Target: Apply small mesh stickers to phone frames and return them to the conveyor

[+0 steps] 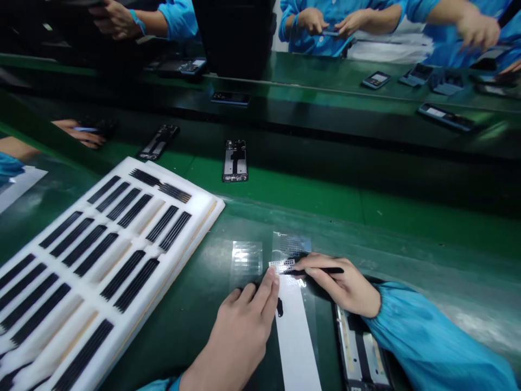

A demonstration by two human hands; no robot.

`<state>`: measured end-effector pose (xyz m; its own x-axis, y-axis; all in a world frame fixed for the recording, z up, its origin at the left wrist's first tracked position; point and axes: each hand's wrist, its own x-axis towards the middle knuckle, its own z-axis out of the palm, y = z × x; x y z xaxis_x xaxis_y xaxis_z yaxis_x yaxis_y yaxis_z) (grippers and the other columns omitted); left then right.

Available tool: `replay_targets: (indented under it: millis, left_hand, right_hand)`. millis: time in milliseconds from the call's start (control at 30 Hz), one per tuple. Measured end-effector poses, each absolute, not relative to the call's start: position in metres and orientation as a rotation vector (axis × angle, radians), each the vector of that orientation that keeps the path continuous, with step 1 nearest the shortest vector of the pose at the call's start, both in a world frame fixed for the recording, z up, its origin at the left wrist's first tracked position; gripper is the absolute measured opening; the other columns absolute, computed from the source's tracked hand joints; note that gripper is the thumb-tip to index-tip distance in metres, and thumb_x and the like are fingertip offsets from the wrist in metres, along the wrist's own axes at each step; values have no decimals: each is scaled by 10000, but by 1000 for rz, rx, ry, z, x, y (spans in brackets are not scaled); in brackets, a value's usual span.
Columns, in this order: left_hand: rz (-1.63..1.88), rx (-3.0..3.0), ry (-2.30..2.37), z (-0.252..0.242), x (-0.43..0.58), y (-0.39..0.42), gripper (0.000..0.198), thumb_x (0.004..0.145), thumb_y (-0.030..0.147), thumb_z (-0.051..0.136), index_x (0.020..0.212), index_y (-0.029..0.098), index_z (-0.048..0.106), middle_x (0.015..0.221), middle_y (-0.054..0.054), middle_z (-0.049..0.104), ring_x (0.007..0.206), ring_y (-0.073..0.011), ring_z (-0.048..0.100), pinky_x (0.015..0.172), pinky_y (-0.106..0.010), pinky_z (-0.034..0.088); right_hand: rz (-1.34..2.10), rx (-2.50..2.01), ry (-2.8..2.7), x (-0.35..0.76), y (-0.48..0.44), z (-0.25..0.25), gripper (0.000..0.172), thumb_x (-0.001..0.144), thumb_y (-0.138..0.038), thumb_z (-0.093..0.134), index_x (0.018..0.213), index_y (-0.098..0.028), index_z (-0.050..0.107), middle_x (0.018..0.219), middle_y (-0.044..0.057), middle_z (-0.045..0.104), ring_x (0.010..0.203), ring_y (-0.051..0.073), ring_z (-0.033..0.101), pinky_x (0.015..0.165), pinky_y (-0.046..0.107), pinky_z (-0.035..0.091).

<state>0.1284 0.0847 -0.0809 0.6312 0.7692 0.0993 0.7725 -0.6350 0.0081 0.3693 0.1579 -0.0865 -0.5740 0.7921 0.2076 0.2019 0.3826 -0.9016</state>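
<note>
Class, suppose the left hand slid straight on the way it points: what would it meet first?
The left hand would probably meet the small dotted white sheet first, just ahead of its fingers; depth is unclear, so they may already touch it.

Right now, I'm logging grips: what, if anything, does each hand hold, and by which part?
The right hand holds a black tool around its middle. The left hand touches the far end of the white strip; pinching or pressing, I can't tell.

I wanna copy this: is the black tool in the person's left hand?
No, the black tool is held in the person's right hand.
</note>
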Motion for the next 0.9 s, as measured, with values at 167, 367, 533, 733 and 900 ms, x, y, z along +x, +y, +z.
replay_targets:
  millis: [167, 367, 533, 733, 900]
  left_hand:
    - [-108, -2813, -1382, -79, 129, 84, 589, 771, -32, 410, 1308, 92, 619, 1434, -132, 568, 848, -226, 690, 643, -346, 605]
    - [-164, -2794, -1401, -83, 129, 82, 574, 792, -44, 402, 1319, 70, 599, 1403, -141, 596, 823, -245, 689, 645, -379, 603]
    - [-734, -2862, -1484, -82, 121, 83, 464, 876, 6, 431, 1292, 127, 597, 1295, -130, 676, 936, -276, 698, 749, -393, 581]
    - [-1867, -2508, -2704, -64, 119, 91, 216, 974, 353, 544, 1081, 189, 633, 633, 35, 545, 491, -108, 492, 459, -226, 392]
    - [-2722, -2031, -3266, -55, 125, 101, 296, 880, 359, 687, 1123, 202, 623, 776, 18, 464, 617, -104, 442, 500, -229, 393]
  right_hand:
    - [1101, -895, -2013, 369, 155, -87, 246, 1002, -137, 496, 1152, -199, 681, 1047, 64, 751, 970, 166, 711, 886, 255, 539]
    - [1084, -988, -1930, 362, 151, -88, 281, 1036, -239, 468, 1092, -168, 734, 1073, 95, 766, 977, 190, 730, 880, 272, 567]
    - [1001, -1163, -1722, 391, 146, -81, 452, 1040, -421, 463, 843, -199, 804, 1031, 105, 773, 974, 227, 730, 873, 324, 586]
    - [985, -1345, -1521, 439, 112, -85, 527, 1020, -488, 479, 688, -198, 768, 866, 105, 783, 702, 196, 748, 694, 287, 616]
    - [1021, -1340, -1513, 436, 103, -91, 525, 1011, -503, 493, 688, -188, 763, 945, 115, 782, 692, 189, 742, 650, 271, 616]
